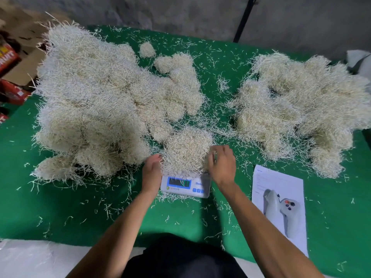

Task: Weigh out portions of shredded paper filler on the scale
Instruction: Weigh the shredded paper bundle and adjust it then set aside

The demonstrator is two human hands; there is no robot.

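Note:
A small white digital scale [185, 186] stands on the green table near the front middle, its display lit. A mound of cream shredded paper, the portion [185, 150], sits on its platform and hides it. My left hand [151, 172] lies against the mound's left side with fingers curled into the shreds. My right hand [221, 162] is at the mound's right side, fingers bent down into the paper. A big heap of shredded paper [96, 101] fills the left of the table. A second heap [297, 109] lies on the right.
A printed sheet [279, 205] with a picture of a grey device lies right of the scale. Loose shreds litter the green table cover [60, 213]. Red cartons [10, 77] stand off the table's left edge. A black pole [244, 19] leans at the back.

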